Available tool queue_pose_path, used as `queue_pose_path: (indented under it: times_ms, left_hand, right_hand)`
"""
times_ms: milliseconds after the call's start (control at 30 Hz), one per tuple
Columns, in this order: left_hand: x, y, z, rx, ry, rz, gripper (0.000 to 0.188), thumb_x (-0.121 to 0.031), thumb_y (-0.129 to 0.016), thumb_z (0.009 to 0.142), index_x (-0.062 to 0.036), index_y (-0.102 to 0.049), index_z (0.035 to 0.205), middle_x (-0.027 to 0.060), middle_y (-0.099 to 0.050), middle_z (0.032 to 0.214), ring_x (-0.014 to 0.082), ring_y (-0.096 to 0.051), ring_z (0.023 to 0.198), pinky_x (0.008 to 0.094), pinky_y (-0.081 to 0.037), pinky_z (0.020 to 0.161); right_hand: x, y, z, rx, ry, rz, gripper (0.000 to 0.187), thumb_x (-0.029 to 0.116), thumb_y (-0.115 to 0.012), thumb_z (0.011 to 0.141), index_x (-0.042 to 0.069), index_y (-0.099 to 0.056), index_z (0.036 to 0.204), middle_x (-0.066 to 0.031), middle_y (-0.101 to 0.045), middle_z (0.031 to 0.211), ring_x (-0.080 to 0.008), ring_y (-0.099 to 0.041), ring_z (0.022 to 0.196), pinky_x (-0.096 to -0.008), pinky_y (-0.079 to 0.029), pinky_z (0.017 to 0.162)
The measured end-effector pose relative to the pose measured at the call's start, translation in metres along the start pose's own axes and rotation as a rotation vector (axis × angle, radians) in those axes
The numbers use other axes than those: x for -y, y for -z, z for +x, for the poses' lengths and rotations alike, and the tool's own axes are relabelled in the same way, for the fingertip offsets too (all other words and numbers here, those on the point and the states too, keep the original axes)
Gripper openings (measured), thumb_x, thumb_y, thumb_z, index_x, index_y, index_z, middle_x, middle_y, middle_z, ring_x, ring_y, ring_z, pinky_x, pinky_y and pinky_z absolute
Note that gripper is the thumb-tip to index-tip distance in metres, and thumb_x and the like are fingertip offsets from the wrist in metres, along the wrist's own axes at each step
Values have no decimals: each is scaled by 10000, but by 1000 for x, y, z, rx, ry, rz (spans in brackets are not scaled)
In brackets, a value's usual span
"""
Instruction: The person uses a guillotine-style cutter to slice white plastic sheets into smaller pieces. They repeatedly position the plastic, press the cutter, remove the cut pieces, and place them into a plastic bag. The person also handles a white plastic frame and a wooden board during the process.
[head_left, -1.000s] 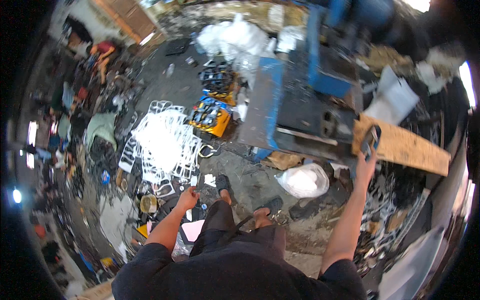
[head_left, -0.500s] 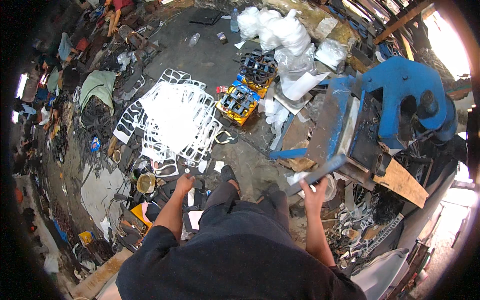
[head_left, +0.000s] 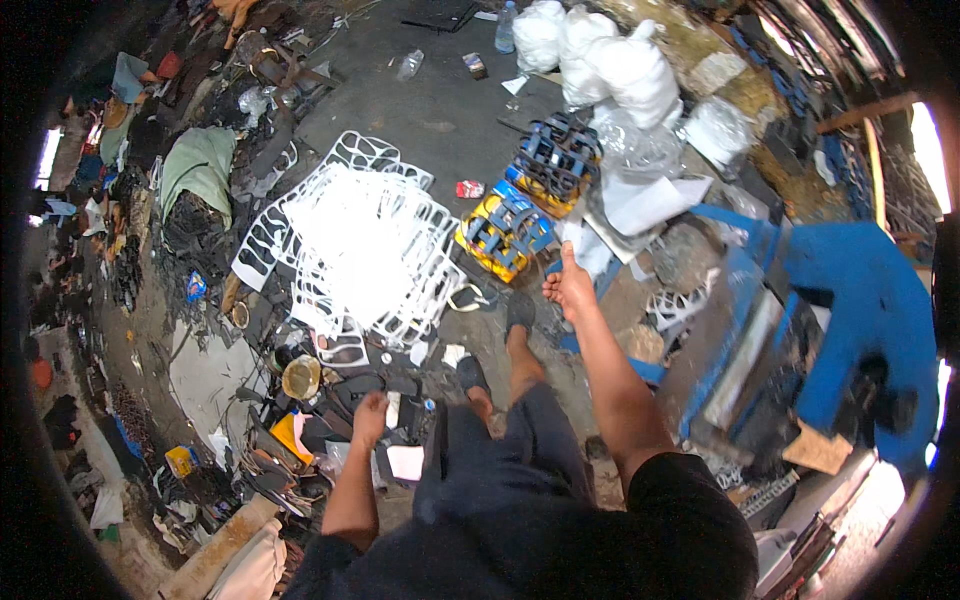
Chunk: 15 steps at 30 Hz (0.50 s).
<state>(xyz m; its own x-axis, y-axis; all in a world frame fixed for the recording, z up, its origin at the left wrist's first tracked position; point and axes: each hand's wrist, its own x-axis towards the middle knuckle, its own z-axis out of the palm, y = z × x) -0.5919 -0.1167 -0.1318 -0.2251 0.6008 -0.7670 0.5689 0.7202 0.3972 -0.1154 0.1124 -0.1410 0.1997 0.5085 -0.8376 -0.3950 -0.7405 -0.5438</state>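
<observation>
My right hand (head_left: 570,288) is stretched forward over the floor, close to two yellow boxes. One finger or the thumb points away from me, the others are loosely bent, and nothing shows in it. Dark strappy pieces fill the nearer yellow box (head_left: 486,259) and the farther box (head_left: 547,203). Low on the left, my left hand (head_left: 370,420) has its fingers curled together; what they hold, if anything, is hidden. Dark flat scraps (head_left: 400,386) and a white piece (head_left: 405,462) lie around it. A pile of white sheets with sole-shaped cut-outs (head_left: 365,250) spreads ahead.
A blue machine (head_left: 850,300) with a metal bed stands at my right. White sacks (head_left: 625,70) and a clear plastic bag (head_left: 640,140) are beyond the boxes. A tin (head_left: 301,378), a green cloth (head_left: 197,170) and heaped scraps lie left.
My right hand has left the machine's side, swinging forward and left toward the yellow boxes; the dark flat bar it held no longer shows in it. My view has turned rightward and my feet have shifted.
</observation>
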Motion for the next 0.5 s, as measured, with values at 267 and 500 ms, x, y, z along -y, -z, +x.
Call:
queue_pose_path:
  times_ms: [267, 500]
  left_hand:
    - [-38, -16, -30, -8, 265, -67, 440, -260, -668, 969, 11, -591, 1308, 126, -717, 1054, 211, -679, 976, 327, -515, 869]
    - [-43, -23, -47, 36, 366, 93, 445, -300, -657, 979, -25, -595, 1324, 147, -722, 1037, 238, -699, 957, 354, -534, 851]
  right_hand:
    - [-48, -59, 287, -123, 6, -217, 726, 673, -519, 959, -48, -595, 933, -119, -604, 712, -206, -608, 520, -329, -517, 445]
    - [-56, -90, 307, -116, -57, -207, 779, 643, -508, 969, -109, -684, 868, -189, -697, 710, -260, -696, 571, -347, -584, 580]
